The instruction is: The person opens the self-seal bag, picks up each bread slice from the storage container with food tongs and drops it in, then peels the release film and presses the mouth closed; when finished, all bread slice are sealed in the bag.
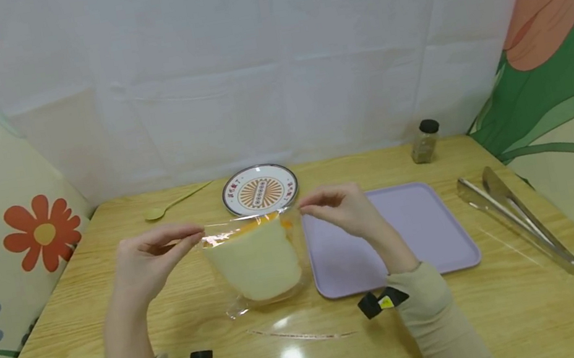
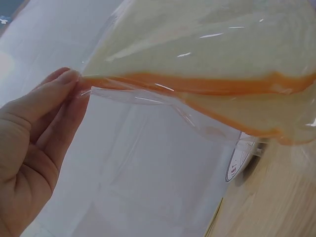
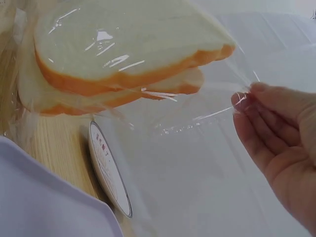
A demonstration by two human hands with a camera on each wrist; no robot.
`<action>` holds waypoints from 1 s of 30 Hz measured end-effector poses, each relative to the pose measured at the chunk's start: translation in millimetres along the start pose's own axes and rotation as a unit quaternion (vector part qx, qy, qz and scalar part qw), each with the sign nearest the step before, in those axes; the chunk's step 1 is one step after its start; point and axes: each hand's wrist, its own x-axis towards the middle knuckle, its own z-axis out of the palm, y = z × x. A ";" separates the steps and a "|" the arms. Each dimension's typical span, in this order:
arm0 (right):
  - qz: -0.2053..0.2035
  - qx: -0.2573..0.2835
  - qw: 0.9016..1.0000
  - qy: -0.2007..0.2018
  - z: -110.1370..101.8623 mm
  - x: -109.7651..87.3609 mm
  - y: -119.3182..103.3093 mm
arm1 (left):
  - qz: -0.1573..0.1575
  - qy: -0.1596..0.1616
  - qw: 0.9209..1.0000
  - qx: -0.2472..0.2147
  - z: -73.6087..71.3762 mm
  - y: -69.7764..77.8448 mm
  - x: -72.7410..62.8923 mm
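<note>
Between my two hands hangs a clear plastic bag with slices of bread inside. Two slices with orange-brown crust show through the film in the right wrist view. My left hand pinches one upper corner of the bag between thumb and fingers, and the left wrist view shows that hand at the film's edge. The opposite upper corner is pinched by my right hand, with the film stretched from its fingertips. Whether the bag's mouth is parted I cannot tell.
A printed plate lies behind the bag, a yellow-green spoon to its left. The purple tray sits under my right wrist. Metal tongs and a black-capped jar stand further right. A thin torn strip lies in front.
</note>
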 end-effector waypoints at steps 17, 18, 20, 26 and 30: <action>0.072 0.038 0.994 0.074 6.8 3.9 -0.4 | -0.159 0.001 0.987 0.039 3.3 1.5 3.0; 0.074 0.039 0.994 0.071 6.2 3.9 0.0 | -0.164 -0.002 0.986 0.032 2.9 0.9 2.8; 0.080 0.040 0.994 0.062 4.8 4.1 0.3 | -0.168 -0.006 0.986 0.010 2.4 -0.5 2.6; 0.124 0.044 0.991 0.033 2.1 3.4 -2.3 | -0.149 0.014 0.983 -0.103 2.9 -5.7 2.5; 0.138 0.046 0.989 0.031 2.0 2.2 -3.4 | -0.133 0.031 0.981 -0.139 2.9 -7.7 2.2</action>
